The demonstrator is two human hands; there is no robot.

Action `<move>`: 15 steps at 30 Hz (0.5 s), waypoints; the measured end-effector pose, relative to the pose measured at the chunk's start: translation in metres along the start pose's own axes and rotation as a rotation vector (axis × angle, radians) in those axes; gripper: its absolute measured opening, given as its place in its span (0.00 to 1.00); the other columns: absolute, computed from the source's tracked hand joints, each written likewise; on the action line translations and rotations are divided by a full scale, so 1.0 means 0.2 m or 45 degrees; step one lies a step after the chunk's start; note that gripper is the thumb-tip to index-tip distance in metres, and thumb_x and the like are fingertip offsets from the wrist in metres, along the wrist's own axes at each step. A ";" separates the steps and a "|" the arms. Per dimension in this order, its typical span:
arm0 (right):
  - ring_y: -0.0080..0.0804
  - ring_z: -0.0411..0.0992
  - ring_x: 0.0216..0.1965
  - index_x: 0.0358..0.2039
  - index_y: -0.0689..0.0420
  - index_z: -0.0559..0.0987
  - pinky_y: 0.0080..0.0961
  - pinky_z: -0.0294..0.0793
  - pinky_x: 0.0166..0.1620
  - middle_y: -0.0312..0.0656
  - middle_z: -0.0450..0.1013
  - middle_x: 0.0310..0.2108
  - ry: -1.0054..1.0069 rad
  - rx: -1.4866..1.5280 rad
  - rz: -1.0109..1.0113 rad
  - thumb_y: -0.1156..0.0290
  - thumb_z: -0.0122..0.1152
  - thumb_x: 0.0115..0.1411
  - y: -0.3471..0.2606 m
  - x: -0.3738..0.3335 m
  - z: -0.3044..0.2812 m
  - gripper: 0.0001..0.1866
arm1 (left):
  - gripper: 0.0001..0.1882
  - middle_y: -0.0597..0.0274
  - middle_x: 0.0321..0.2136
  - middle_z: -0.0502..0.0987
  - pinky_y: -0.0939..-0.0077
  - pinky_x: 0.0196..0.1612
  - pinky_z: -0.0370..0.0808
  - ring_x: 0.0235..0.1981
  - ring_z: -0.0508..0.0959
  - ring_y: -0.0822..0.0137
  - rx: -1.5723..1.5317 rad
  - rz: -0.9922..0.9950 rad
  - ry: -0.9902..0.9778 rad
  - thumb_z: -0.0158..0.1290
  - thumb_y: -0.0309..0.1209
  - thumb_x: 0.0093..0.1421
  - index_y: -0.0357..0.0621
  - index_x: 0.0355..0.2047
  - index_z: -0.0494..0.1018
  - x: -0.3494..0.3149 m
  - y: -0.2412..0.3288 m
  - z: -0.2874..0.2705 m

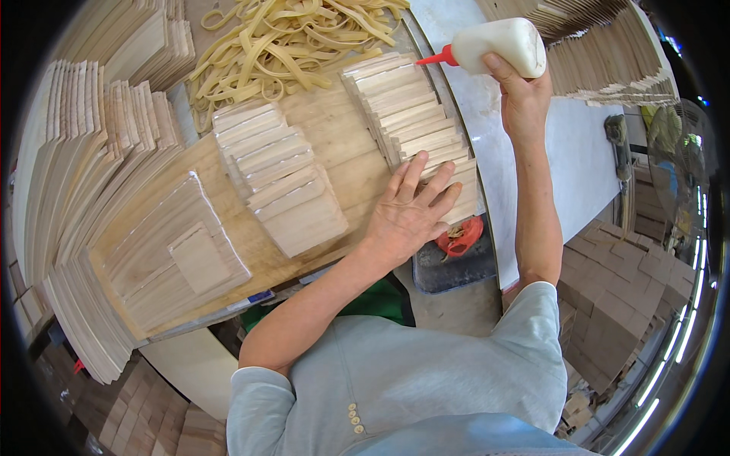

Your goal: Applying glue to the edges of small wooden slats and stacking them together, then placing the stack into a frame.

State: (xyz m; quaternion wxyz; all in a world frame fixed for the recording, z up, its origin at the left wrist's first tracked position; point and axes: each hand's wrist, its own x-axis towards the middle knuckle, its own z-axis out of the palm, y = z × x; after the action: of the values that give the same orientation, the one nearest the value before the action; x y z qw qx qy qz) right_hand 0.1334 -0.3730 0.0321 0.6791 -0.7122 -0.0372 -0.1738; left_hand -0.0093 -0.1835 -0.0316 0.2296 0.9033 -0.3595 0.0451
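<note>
My right hand (525, 91) grips a white glue bottle (498, 45), tilted so its red nozzle points left. The tip is at the far end of a row of overlapping wooden slats (403, 102). White glue lines show on some of these slats. My left hand (411, 205) lies with fingers spread on the near end of that row. Left of it, a second overlapping row of wooden pieces (277, 178) carries glue along its edges. A larger flat wooden panel (144, 247) with a glue line lies farther left, a small square wooden piece (199, 257) on top.
Yellowish elastic bands (293, 45) lie heaped at the far side of the wooden board (342, 114). Tall stacks of thin boards (68, 144) stand at left, with more wooden pieces (608, 61) at far right. A dark tray (449, 270) holding a red bag (461, 237) sits by the near edge.
</note>
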 end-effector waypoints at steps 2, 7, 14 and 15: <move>0.28 0.74 0.44 0.50 0.62 0.71 0.26 0.74 0.47 0.40 0.74 0.44 0.043 0.044 0.010 0.77 0.68 0.53 -0.03 -0.01 -0.01 0.23 | 0.35 0.71 0.64 0.55 0.56 0.67 0.49 0.66 0.45 0.50 0.013 0.005 0.000 0.60 0.54 0.47 0.64 0.56 0.67 0.00 0.00 0.00; 0.29 0.74 0.44 0.48 0.63 0.72 0.27 0.74 0.48 0.40 0.75 0.42 0.026 0.347 0.117 0.78 0.68 0.52 -0.09 -0.13 0.00 0.23 | 0.35 0.70 0.64 0.56 0.56 0.67 0.49 0.66 0.46 0.50 0.024 0.001 0.035 0.61 0.54 0.47 0.63 0.56 0.67 0.00 0.00 -0.01; 0.27 0.74 0.45 0.49 0.61 0.72 0.26 0.74 0.48 0.40 0.75 0.42 -0.059 0.320 0.196 0.80 0.69 0.51 -0.03 -0.23 0.15 0.24 | 0.35 0.70 0.63 0.57 0.56 0.66 0.51 0.66 0.47 0.50 0.012 0.002 0.032 0.61 0.54 0.46 0.63 0.55 0.68 0.00 0.01 -0.03; 0.26 0.73 0.44 0.49 0.61 0.71 0.25 0.74 0.47 0.39 0.75 0.42 -0.073 0.273 0.217 0.79 0.69 0.51 -0.02 -0.23 0.16 0.25 | 0.35 0.70 0.63 0.57 0.56 0.66 0.51 0.66 0.47 0.50 0.012 0.001 0.032 0.61 0.54 0.46 0.63 0.55 0.68 0.00 0.02 -0.03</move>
State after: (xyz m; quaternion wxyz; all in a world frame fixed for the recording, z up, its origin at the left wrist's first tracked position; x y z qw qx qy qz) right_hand 0.0946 -0.3333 0.0220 0.7622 -0.6409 -0.0144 -0.0900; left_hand -0.0105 -0.1837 -0.0256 0.2300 0.9037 -0.3565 0.0583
